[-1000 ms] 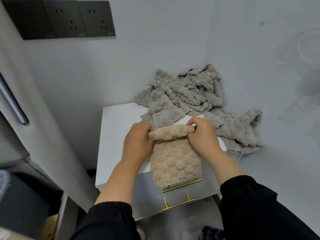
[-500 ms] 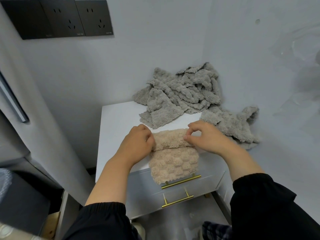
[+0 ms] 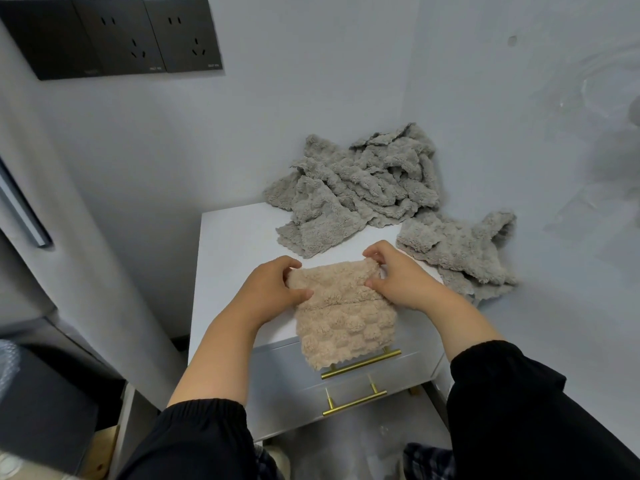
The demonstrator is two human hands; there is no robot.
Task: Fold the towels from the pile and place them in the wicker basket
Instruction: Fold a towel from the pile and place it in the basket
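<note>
A beige fluffy towel (image 3: 343, 317) lies on the front of the white cabinet top (image 3: 235, 244), its lower part hanging over the drawer front. Its far edge is folded back toward me. My left hand (image 3: 273, 289) pinches the left end of that folded edge. My right hand (image 3: 398, 278) pinches the right end between thumb and fingers. Behind them a pile of grey towels (image 3: 360, 188) is heaped in the wall corner, and another grey towel (image 3: 460, 251) lies crumpled at the right edge. No wicker basket is in view.
The cabinet has two drawers with gold bar handles (image 3: 360, 363). Walls close it in behind and to the right. Black wall sockets (image 3: 138, 36) sit at upper left. A grey door or panel (image 3: 41, 220) stands to the left, with dark objects on the floor.
The rolled far edge of the beige towel has been laid down flatter on the cabinet top. Both hands moved slightly away from me and now pinch the fold's two ends.
</note>
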